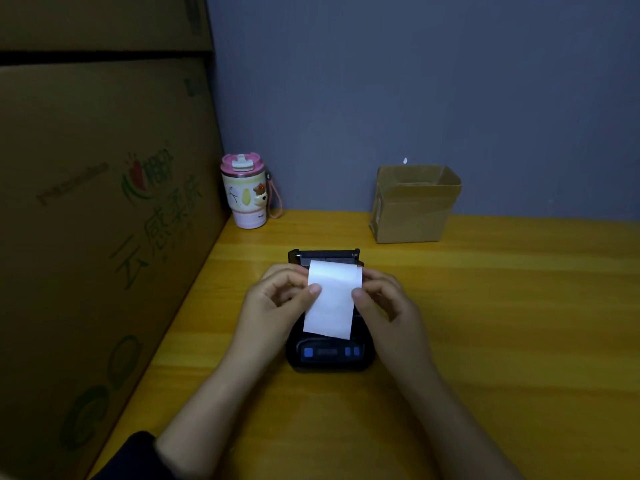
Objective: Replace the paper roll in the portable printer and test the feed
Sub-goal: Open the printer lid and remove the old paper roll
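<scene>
The black portable printer [329, 355] sits on the yellow table [502, 306] with its lid open at the far end. Both hands hold the white paper roll [332, 299] over it: the left hand [277, 299] and the right hand [384, 303] each pinch 1 edge between thumb and fingers [313, 289]. A loose strip drapes toward the blue buttons [308, 351].

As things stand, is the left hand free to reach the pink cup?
Probably not at once. The left hand is pinching the paper roll over the printer, sharing the grip with the right hand. Bare table lies between it and the cup.
</scene>
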